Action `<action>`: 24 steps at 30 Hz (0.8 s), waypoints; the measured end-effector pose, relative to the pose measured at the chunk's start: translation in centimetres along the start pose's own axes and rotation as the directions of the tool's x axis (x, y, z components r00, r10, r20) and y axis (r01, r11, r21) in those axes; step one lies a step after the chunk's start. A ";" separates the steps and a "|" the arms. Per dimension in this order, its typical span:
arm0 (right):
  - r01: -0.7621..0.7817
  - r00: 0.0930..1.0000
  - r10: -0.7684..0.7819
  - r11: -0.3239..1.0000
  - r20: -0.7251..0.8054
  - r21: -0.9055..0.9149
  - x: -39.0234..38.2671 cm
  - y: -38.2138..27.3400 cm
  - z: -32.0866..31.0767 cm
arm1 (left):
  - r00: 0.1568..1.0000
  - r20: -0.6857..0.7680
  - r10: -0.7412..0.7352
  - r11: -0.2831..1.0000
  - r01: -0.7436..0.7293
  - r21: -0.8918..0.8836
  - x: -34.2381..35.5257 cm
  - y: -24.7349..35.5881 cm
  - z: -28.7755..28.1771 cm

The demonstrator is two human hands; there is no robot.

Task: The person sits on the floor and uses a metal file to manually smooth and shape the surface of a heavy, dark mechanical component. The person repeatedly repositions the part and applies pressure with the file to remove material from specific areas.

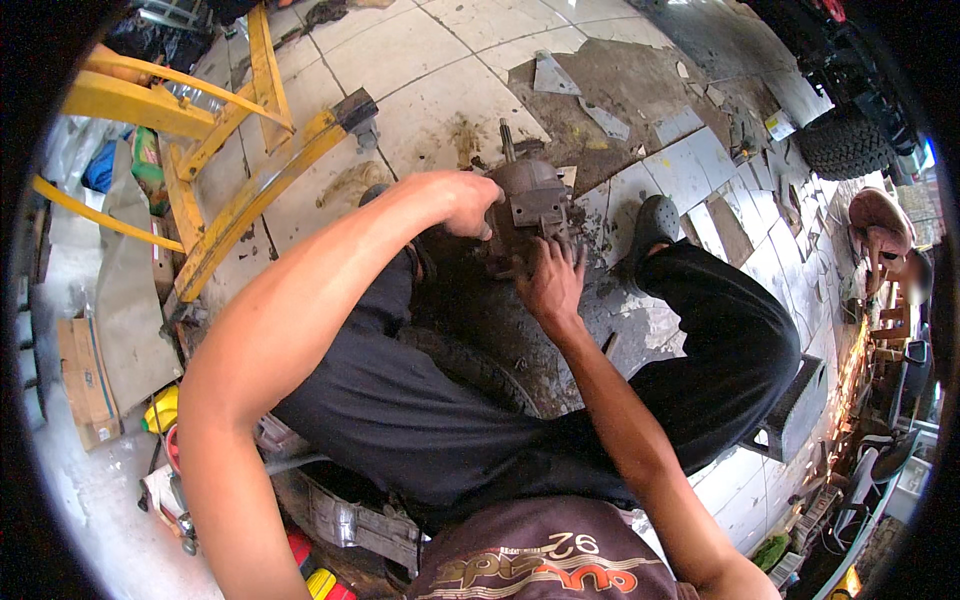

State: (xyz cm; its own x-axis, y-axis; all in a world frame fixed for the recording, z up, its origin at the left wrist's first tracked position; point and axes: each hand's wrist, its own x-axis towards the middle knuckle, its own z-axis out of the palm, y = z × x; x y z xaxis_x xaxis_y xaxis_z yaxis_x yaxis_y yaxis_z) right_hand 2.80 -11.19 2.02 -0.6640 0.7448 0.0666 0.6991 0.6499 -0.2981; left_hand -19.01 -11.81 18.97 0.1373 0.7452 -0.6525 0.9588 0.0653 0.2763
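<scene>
A greasy metal gear housing (528, 185) stands on the stained floor between my feet, its splined shaft (507, 140) pointing away from me. My left hand (468, 205) is closed at the housing's left side, thumb toward me; whatever its curled fingers grip is hidden. On the near side, my right hand (552, 278) has its fingers spread and stretched forward, their tips touching the dark, greasy lower part of the housing. A flat block with holes (540, 205) faces up between the two hands.
At the left stands a yellow steel frame (225, 225), with cardboard (88, 385) behind it. Broken tiles (685, 165) lie ahead to the right, near a black tyre (845, 145). Sparks (850, 380) fly at the far right beside another person (880, 225). A metal casting (355, 520) lies near my left leg.
</scene>
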 end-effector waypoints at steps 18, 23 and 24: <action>0.048 0.998 -0.050 0.997 -0.039 -0.062 7.0 -1.3 1.5 | 0.998 -0.064 0.003 0.998 -0.006 -0.059 -1.5 -1.0 0.3; 0.061 0.998 -0.063 0.993 -0.021 -0.099 7.9 0.1 2.4 | 0.999 -0.046 0.018 0.999 -0.020 -0.046 -1.1 -0.6 0.0; 0.136 0.991 -0.136 0.983 0.003 -0.122 7.4 -0.9 1.8 | 1.000 -0.029 0.001 0.998 -0.003 -0.060 -1.4 -0.9 0.0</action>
State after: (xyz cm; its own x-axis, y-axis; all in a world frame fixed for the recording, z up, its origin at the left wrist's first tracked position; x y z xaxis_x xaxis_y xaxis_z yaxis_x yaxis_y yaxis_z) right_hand -3.25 -6.58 1.09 -0.7539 0.6487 0.1041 0.6296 0.7586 -0.1676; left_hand -20.05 -12.92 19.61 0.1313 0.7645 -0.6311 0.9419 0.1024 0.3200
